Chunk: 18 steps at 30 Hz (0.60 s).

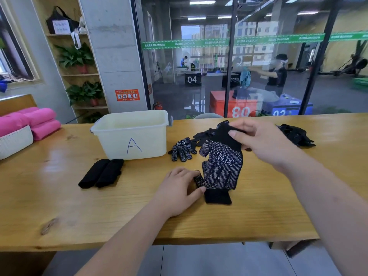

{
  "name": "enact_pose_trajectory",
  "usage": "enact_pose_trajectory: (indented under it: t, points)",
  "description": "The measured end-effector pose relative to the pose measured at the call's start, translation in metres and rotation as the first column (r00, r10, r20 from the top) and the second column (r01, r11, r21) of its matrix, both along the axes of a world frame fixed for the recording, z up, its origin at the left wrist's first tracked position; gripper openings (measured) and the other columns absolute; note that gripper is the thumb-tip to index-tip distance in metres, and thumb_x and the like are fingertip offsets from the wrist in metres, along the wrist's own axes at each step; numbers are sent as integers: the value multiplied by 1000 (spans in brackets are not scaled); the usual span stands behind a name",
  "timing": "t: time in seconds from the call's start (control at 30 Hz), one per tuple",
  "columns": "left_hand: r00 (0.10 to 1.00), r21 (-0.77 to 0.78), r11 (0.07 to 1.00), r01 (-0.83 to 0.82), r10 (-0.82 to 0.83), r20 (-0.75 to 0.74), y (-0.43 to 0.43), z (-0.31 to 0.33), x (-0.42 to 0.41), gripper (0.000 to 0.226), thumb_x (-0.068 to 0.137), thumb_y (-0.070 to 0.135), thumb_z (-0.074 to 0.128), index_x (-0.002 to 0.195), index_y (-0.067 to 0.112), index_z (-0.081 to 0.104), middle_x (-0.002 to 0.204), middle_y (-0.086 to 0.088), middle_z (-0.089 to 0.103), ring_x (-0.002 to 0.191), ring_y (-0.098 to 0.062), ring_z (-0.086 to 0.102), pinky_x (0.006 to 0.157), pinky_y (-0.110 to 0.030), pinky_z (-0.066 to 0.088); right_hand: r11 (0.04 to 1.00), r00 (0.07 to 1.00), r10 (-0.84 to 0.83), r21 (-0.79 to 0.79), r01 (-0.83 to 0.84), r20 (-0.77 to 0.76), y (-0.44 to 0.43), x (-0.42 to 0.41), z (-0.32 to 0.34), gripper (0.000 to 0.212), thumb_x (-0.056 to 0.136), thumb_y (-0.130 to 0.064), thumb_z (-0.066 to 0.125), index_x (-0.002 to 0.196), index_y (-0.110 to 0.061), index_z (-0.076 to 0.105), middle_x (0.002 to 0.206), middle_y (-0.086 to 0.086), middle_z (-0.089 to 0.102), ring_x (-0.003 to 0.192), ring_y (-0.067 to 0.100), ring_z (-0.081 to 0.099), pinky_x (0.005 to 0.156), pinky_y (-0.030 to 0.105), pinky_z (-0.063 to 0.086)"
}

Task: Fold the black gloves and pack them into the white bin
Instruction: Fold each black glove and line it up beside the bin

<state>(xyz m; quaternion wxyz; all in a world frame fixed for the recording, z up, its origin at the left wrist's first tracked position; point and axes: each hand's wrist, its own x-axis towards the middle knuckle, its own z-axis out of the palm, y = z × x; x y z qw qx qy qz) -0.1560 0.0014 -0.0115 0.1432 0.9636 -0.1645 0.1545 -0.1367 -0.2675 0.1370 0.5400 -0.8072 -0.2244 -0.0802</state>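
Mia: Where was the white bin (131, 134)?

Tom: It stood on the table (79, 206), a bit to the left and on the far side. It had a blue "A" on its front.

Mia: What did the right hand (258, 140) do?

Tom: Its thumb and fingers were closed on the cuff of a dotted glove (223, 158). The cuff was lifted up and the glove's fingers pointed toward the near side.

Mia: And the left hand (179, 188)?

Tom: It pinched the left edge of the lower glove (218, 197). That one lay flat under the dotted glove, with its cuff at the near end.

Mia: Were there more gloves?

Tom: Yes. A small glove (182, 149) lay just right of the bin, dots up. A plain black glove (203, 135) lay behind it. A heap of black gloves (296, 134) sat far off to the right.

Mia: Was anything folded?

Tom: Two black rolls (101, 173) lay side by side, touching, just in front of the bin's left corner. I could not see any gloves inside the bin.

Mia: What was on the far left?

Tom: Pink rolled cloths (39, 120) and a white basket (16, 140).
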Motion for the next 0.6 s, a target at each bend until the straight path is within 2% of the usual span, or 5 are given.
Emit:
enact_pose_trajectory:
  t: [0.13,0.3,0.4,0.47,0.6]
  points:
    - [1000,9,1000,-7,7,-24,0,0,2,81,90,86,38,150,35,55,155,24,48,149,-7,27,125,-40,27,997,998,63,-49,-63,-1,0,-1,26,14,104,-15,65,114,-22,73,107,-13,79,91,4,72,76,25,53]
    - [999,2,1000,-6,6,-51,-1,4,-2,88,87,90,41,152,33,55,158,23,46,150,-8,26,125,-44,27,972,999,-21,-234,32,50,1,20,29,12,102,-22,68,108,-31,74,104,-17,79,94,11,74,83,37,62]
    - [998,0,1000,-4,4,-70,-2,5,-3,91,86,91,43,154,32,53,159,23,43,150,-8,24,125,-43,28,939,956,-162,-258,226,246,6,36,29,11,101,-23,69,106,-33,71,104,-17,74,90,5,67,92,42,58]
    - [997,6,1000,1,-1,-78,-3,6,-4,91,86,90,46,156,32,51,161,23,41,151,-8,22,125,-43,27,929,904,-232,-194,315,360,9,38,28,14,101,-22,69,109,-33,71,108,-14,73,98,8,67,96,38,55]
    - [996,10,1000,-3,4,-87,-3,7,-4,93,86,91,44,158,31,48,162,21,39,152,-8,20,126,-43,26,931,876,-191,-200,304,444,19,17,-6,18,98,-21,71,110,-35,72,99,-23,69,87,-1,64,82,28,53]
